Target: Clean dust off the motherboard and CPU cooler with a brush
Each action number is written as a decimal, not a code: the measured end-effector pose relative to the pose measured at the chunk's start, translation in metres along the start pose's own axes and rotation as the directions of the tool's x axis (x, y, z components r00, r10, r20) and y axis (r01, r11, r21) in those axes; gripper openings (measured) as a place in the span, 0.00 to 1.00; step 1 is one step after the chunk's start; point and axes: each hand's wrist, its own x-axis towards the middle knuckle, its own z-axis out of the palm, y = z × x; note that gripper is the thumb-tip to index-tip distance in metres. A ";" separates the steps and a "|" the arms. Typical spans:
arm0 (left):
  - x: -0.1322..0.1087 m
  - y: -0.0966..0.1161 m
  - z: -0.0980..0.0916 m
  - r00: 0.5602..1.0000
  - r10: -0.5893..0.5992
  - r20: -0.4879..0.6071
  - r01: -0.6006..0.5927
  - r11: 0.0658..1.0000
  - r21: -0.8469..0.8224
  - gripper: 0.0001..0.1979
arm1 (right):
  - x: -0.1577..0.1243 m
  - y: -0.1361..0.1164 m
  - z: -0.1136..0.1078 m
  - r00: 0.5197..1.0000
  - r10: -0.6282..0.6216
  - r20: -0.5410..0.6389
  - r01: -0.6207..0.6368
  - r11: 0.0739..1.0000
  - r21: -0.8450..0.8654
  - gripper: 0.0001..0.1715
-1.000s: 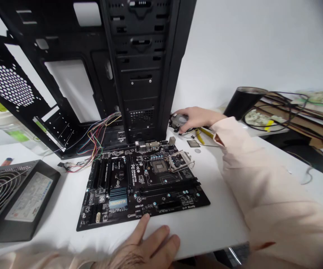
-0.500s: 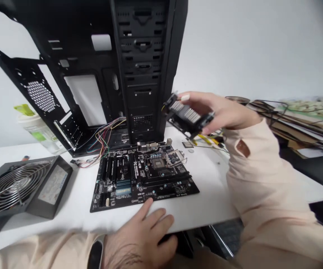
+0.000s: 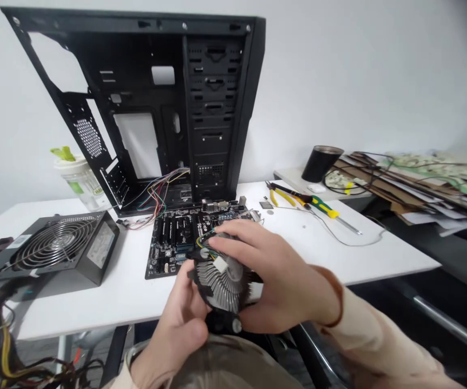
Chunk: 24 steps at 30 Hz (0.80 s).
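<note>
A round finned CPU cooler (image 3: 222,289) with black clips and a white plug on its thin wires is held up over the near table edge. My right hand (image 3: 276,273) grips it from the right, fingers over its top and thumb low near a clip. From the left, my left hand (image 3: 179,321) holds the cooler's left side, its fingertips partly hidden behind it. Beyond the cooler lies a black motherboard (image 3: 162,254) flat on the white table, partly covered by the cooler and my right hand.
An open black computer case (image 3: 225,151) stands behind the motherboard. At left sit a power supply (image 3: 106,254) with a cable bundle (image 3: 2,335) over the edge, and a bottle (image 3: 79,181). Pliers (image 3: 282,195), a screwdriver (image 3: 325,207), a black cup (image 3: 321,163) and stacked cardboard (image 3: 379,183) are right.
My right hand has brought the cooler down and toward me from beside the case. My left hand has left the motherboard's front edge and taken hold of the cooler. The view has shifted.
</note>
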 end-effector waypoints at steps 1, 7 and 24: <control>0.002 -0.001 0.005 0.999 -0.005 -0.047 0.003 0.999 -0.051 0.46 | 0.000 -0.001 0.008 0.999 0.010 -0.048 -0.010 1.000 0.004 0.49; 0.019 0.004 0.021 0.910 -0.225 -0.348 0.144 0.959 -0.244 0.51 | -0.015 -0.001 0.037 0.989 0.043 -0.139 -0.058 0.992 -0.108 0.52; 0.093 0.022 0.055 0.760 -0.648 0.049 0.649 0.754 -0.102 0.28 | -0.036 0.259 -0.063 0.522 0.853 0.023 -0.713 0.451 -0.536 0.27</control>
